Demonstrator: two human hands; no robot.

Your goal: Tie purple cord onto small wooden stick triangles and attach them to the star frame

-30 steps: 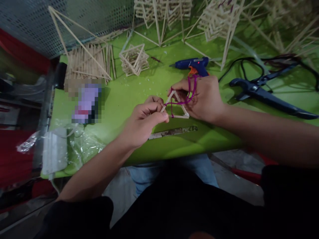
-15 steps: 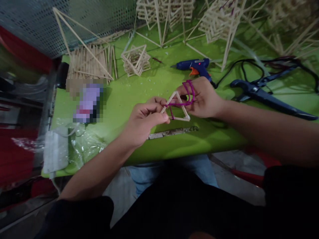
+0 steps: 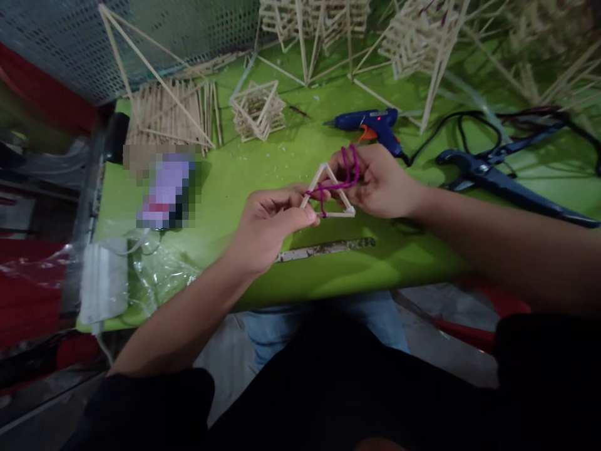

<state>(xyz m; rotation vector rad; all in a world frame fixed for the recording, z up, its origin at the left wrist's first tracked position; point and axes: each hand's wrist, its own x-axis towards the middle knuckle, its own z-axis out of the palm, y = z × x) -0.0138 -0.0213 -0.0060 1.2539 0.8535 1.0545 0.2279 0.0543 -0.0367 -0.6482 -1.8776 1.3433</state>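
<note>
Left hand (image 3: 265, 222) pinches the triangle (image 3: 337, 215); right hand (image 3: 382, 181), at the triangle's three o'clock, grips the cord (image 3: 355, 168). Glue gun (image 3: 364, 119) lies at one o'clock, blade (image 3: 326, 248) at six.

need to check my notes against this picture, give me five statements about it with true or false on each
1. The left hand grips a small stick triangle. True.
2. The string on the triangle is yellow. False: the string is purple.
3. A red light shows on the glue gun. True.
4. The pliers lie left of the glue gun. False: the pliers lie to its right.
5. The table is green. True.
</note>
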